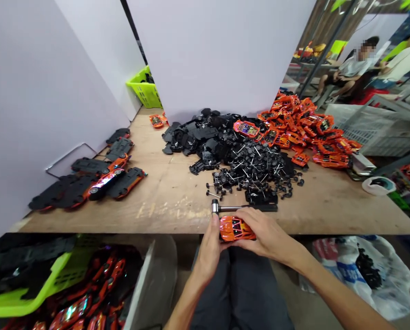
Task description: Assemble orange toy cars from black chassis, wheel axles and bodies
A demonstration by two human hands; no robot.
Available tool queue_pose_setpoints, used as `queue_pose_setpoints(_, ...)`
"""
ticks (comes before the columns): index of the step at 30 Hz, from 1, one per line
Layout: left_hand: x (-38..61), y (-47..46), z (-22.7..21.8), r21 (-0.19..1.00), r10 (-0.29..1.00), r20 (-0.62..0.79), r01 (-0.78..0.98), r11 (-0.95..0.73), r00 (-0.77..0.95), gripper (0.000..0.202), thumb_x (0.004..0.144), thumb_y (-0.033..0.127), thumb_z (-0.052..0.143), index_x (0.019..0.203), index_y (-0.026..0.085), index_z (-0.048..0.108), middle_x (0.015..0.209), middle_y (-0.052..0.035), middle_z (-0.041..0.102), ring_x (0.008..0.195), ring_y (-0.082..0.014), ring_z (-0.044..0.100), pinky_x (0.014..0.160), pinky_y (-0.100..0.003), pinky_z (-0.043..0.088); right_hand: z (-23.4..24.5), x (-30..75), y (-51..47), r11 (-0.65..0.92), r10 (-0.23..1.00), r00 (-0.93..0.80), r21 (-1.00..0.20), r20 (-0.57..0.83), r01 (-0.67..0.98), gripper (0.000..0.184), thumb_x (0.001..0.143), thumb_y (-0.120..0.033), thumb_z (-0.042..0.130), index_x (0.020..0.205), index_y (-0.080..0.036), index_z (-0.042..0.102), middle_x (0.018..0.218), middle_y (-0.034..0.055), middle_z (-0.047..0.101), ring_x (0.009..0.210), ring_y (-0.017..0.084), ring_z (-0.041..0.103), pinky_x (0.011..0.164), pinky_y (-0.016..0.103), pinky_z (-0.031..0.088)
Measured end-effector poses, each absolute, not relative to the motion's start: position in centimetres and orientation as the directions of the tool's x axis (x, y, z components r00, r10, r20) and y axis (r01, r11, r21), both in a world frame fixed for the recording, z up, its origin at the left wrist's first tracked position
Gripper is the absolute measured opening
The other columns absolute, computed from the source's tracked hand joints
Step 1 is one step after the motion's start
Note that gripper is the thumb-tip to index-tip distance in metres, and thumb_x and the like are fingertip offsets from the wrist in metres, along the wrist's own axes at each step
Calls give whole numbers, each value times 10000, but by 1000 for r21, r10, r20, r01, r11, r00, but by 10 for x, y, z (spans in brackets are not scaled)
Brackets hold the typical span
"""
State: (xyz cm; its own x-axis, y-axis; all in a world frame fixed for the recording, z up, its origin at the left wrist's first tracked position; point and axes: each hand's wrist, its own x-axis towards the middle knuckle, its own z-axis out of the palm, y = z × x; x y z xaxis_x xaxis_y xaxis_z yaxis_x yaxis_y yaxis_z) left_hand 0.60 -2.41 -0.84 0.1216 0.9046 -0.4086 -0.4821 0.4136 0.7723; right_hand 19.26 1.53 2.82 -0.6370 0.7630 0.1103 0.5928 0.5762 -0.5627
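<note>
An orange toy car [235, 228] is held between both hands at the front edge of the table, its roof and windows facing up. My left hand [210, 245] grips its left end. My right hand [259, 231] is closed around the other end, fingers over the far side and thumb on the near side. Just behind the car lies a hammer [230, 208] with a shiny metal head and dark handle. Beyond it are a heap of black wheel axles [256, 160] and a flat black car base [260, 197].
Black car bases [205, 133] are piled behind the axles, with orange car bodies [301, 119] at right. Several cars lie wheels-down or overturned [77, 188] at left. Below stands a green basket [57, 279]; a plastic bag [379, 275] is at lower right. Two people sit farther back.
</note>
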Motion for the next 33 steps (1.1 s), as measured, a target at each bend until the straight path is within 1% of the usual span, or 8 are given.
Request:
queue_pose_setpoints(6,4,-29,-15,910,945,-325,-262,322,34,506,887,632,690,1138,193,659,1123,-97,727,1074,-260,677,913,-369,585,24,193,15,583,754,-651,-539,81,608,583,934,-375,760,1447,-258,508,1349,130,635,1219,315,636,1034,513,565)
queue_pose_setpoints(16,11,-28,-23,964,963,-248,-125,235,-101,372,942,555,655,1042,197,664,1012,-90,727,970,-230,661,908,-332,538,2,182,10,671,732,-665,-324,147,667,700,927,-507,727,1501,-183,491,1372,224,634,1265,417,601,1067,651,481)
queue_pose_setpoints(20,10,-27,-18,950,964,-240,-231,210,-113,394,919,545,694,1102,199,642,1086,-82,720,1031,-229,670,923,-315,541,20,199,13,617,759,-630,-491,163,615,862,871,-642,734,1559,-223,428,1465,196,582,1349,392,548,1145,607,426)
queue_pose_setpoints(22,7,-26,-12,939,978,-200,-294,176,-54,397,904,521,723,1131,206,643,1103,-73,725,1048,-234,682,939,-321,547,25,211,11,465,854,-495,-665,162,584,666,946,-605,664,1491,-265,489,1434,150,600,1311,336,582,1108,503,483)
queue_pose_setpoints(25,0,-20,-4,955,991,-90,-273,115,101,330,916,449,730,1138,212,675,1124,-69,746,1080,-237,702,977,-326,543,18,224,6,257,940,-319,-861,118,439,358,1006,-504,624,1271,-265,601,1212,75,667,1119,247,658,968,348,546)
queue_pose_setpoints(28,-2,-11,0,998,976,-20,-61,34,218,335,914,391,745,1197,218,699,1186,-81,762,1135,-254,704,1018,-343,532,4,228,2,224,952,-277,-909,128,350,325,968,-481,692,1182,-247,619,1143,55,655,1075,233,643,959,327,526)
queue_pose_setpoints(30,0,-5,0,998,971,-3,67,-14,240,320,901,387,760,1162,206,726,1136,-91,787,1060,-265,735,969,-361,561,-2,228,0,219,952,-278,-919,128,328,318,961,-459,708,1179,-247,616,1152,54,643,1083,230,632,983,337,513)
queue_pose_setpoints(33,7,-3,-3,989,978,48,128,-75,205,234,918,372,733,1071,198,764,1065,-102,810,971,-270,761,920,-377,582,-4,228,1,170,948,-308,-945,79,280,348,950,-441,726,1215,-256,597,1171,51,629,1088,221,624,981,330,515)
